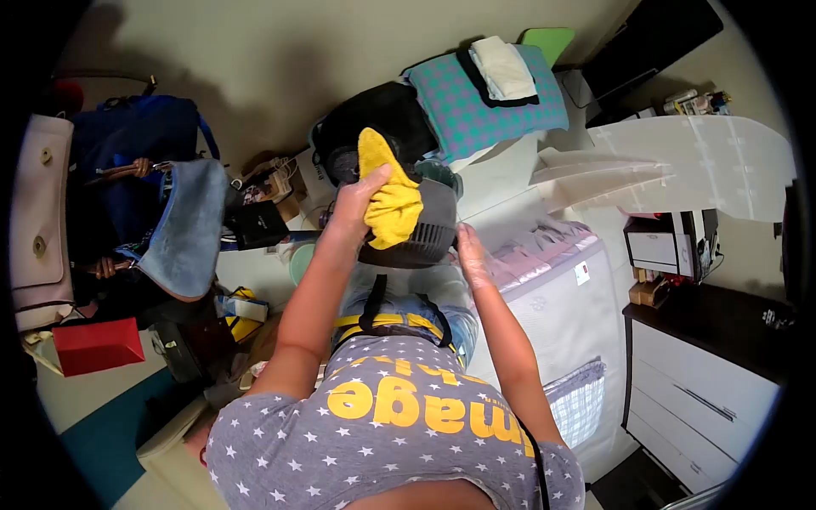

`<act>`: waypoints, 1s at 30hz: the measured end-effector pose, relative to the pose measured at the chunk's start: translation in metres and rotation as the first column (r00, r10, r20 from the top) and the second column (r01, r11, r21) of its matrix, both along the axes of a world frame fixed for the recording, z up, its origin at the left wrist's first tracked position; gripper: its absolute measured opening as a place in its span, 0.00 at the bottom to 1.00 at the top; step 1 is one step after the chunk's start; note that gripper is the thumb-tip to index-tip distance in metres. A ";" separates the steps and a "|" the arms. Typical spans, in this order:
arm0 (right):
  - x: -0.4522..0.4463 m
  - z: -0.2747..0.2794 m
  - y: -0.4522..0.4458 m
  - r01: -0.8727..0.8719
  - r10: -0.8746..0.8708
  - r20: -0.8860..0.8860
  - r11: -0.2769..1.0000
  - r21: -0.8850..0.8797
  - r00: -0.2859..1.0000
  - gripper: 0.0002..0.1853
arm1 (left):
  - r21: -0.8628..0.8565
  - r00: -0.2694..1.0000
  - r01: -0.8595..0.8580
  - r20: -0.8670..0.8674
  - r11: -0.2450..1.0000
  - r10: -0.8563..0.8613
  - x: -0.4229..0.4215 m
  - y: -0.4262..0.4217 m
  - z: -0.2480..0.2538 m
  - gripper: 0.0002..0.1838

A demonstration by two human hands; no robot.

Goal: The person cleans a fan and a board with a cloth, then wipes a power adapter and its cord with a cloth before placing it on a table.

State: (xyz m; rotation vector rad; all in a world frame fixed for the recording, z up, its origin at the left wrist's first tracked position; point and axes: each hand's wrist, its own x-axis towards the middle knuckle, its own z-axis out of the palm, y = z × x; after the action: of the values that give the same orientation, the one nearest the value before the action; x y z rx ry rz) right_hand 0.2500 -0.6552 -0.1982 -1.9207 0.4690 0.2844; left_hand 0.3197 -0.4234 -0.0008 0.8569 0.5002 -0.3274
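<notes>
In the head view, the left hand [359, 204] is closed around a yellow cloth [394, 208], up against a dark slotted thing [434, 223]. The right hand [473, 257], partly open, touches its right edge. It is near the left edge of the white bed [565, 314].

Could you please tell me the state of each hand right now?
Left hand: closed on a yellow cloth.
Right hand: at the side of a dark vented object; its grip cannot be told.
</notes>
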 end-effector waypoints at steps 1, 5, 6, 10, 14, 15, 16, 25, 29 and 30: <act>-0.002 0.006 0.000 -0.023 0.024 0.018 0.999 -0.036 1.000 0.28 | 0.045 0.999 0.002 -0.052 0.999 0.000 0.002 -0.015 0.002 0.19; -0.004 0.010 -0.015 -0.109 0.111 0.038 0.992 -0.060 0.993 0.28 | 0.020 1.000 0.015 0.018 1.000 -0.015 0.009 -0.061 -0.007 0.19; -0.005 0.015 -0.022 -0.117 0.119 0.033 0.991 -0.060 0.992 0.28 | 0.041 0.999 -0.002 0.036 0.999 0.000 0.011 -0.073 -0.006 0.19; 0.003 0.015 -0.057 -0.162 0.163 -0.005 0.981 0.111 0.987 0.29 | 0.142 0.999 -0.004 0.035 0.990 -0.001 0.019 -0.110 0.007 0.20; 0.020 -0.010 -0.104 -0.164 0.158 0.043 0.955 0.246 0.987 0.28 | 0.216 0.999 -0.049 0.027 0.975 0.045 0.026 -0.144 0.004 0.22; 0.023 -0.004 -0.116 -0.163 0.157 0.044 0.956 0.245 0.987 0.28 | 0.210 0.998 -0.059 0.043 0.976 0.051 0.028 -0.151 0.002 0.22; 0.026 0.009 -0.126 -0.118 0.121 0.009 0.943 0.312 0.993 0.27 | 0.244 0.997 -0.074 0.034 0.967 0.067 0.029 -0.159 0.007 0.22; 0.028 0.062 -0.207 0.143 -0.206 0.055 0.825 0.546 0.977 0.21 | 0.168 0.993 0.092 0.051 0.981 -0.102 0.051 -0.245 -0.001 0.21; 0.041 0.069 -0.254 0.227 -0.344 0.115 0.801 0.553 0.932 0.19 | 0.104 0.938 0.330 0.076 0.938 -0.339 0.070 -0.300 -0.023 0.18; 0.042 0.074 -0.267 0.255 -0.382 0.130 0.797 0.548 0.915 0.19 | 0.128 0.928 0.344 0.104 0.930 -0.358 0.071 -0.322 -0.022 0.17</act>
State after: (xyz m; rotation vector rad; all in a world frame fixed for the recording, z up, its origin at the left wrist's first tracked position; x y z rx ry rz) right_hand 0.2922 -0.9223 -0.1243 -1.2897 0.4912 -0.0458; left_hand 0.3902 -0.7456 -0.0225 1.0678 0.2452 -0.5755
